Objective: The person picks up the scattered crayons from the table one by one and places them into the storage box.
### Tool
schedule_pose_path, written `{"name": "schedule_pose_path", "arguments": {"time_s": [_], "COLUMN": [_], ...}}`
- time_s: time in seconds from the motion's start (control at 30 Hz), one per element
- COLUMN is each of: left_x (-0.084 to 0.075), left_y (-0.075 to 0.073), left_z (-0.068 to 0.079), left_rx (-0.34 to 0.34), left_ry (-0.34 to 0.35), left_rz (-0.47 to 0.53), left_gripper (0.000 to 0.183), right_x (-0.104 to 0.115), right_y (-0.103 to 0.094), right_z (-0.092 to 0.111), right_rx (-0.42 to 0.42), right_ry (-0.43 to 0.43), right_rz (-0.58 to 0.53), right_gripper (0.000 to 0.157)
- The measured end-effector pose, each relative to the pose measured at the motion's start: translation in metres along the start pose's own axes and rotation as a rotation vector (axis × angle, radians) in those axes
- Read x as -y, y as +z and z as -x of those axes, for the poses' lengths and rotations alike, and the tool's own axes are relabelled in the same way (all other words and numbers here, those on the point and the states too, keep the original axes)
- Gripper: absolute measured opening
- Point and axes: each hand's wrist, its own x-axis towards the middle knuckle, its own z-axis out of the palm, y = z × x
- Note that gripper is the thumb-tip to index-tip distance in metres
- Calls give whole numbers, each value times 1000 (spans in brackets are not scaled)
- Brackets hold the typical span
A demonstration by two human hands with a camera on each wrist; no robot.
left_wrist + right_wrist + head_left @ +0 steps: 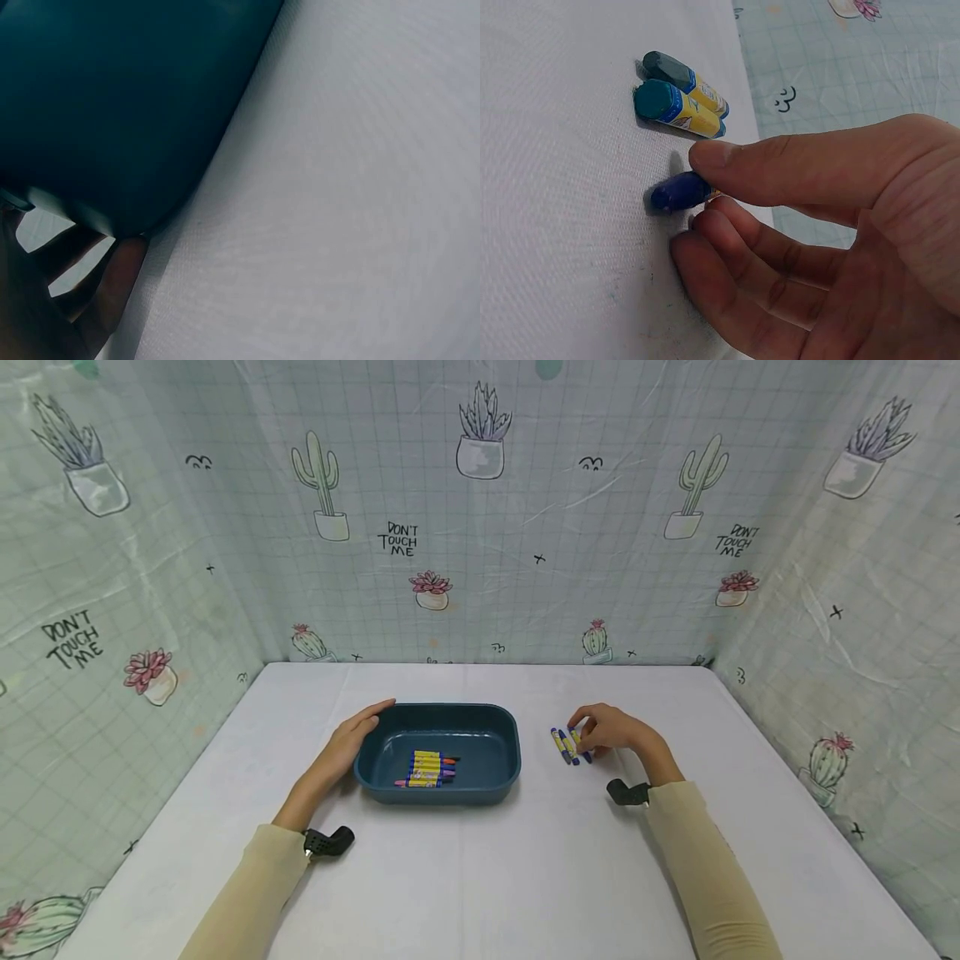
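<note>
My left hand rests against the left end of a dark blue tray, its fingers stretched along the outer wall. Several crayons with yellow and blue wrappers lie in a row inside the tray. To the tray's right, my right hand pinches a dark blue crayon between thumb and fingers, its tip close to the tabletop. Most of that crayon's wrapper is hidden by the thumb. Beside it lie a teal crayon and a grey-green crayon, close together.
Everything sits on a white tabletop. A patterned cloth with cactus drawings stands behind it and along both sides. Each wrist carries a black camera mount, such as the left mount.
</note>
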Motion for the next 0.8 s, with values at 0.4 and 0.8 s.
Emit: {"name": "schedule_pose_path", "arguments": {"time_s": [0.4,0.8], "left_x": [2,0], "left_y": [1,1], "left_z": [-2,-1], "left_rx": [4,5], "left_ry": [-4,-11], "left_rz": [10,17], "left_gripper": [48,47], "right_x": [-1,-1], "right_y": [-1,-6], "right_z": [1,4], "right_rx": [-1,-42], "right_ry": [-11,7], "right_rz": [-4,-7], "right_gripper": [45,47]}}
